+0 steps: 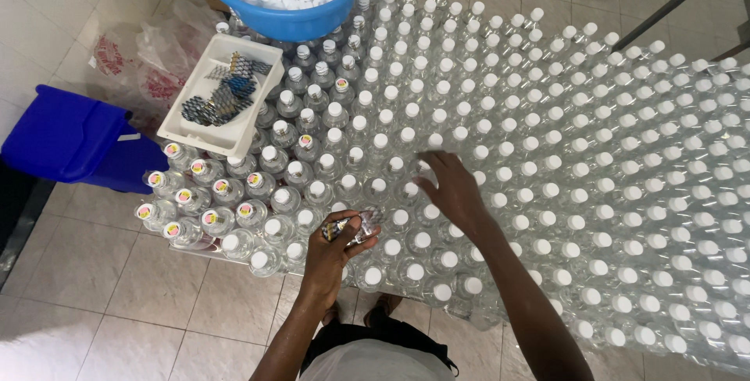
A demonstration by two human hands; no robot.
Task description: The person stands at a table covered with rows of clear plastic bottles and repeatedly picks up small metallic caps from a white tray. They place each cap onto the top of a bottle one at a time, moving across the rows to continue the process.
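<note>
"Hundreds of clear plastic bottles with white caps [547,194] stand packed together. What's the left hand [336,244] doing?"

"Fingers curled around a small bunch of patterned seal sleeves [349,225], just above the bottles' near edge."

"And the right hand [449,190]?"

"Spread open, empty, fingertips touching caps mid-field. More sleeves lie in the white rectangular tray [226,135], below a blue basin of white caps [285,22]."

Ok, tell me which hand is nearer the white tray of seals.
Left. The left hand, holding a small bundle of seals, sits below and right of the white tray. The right hand is farther right, over the capped bottles.
</note>
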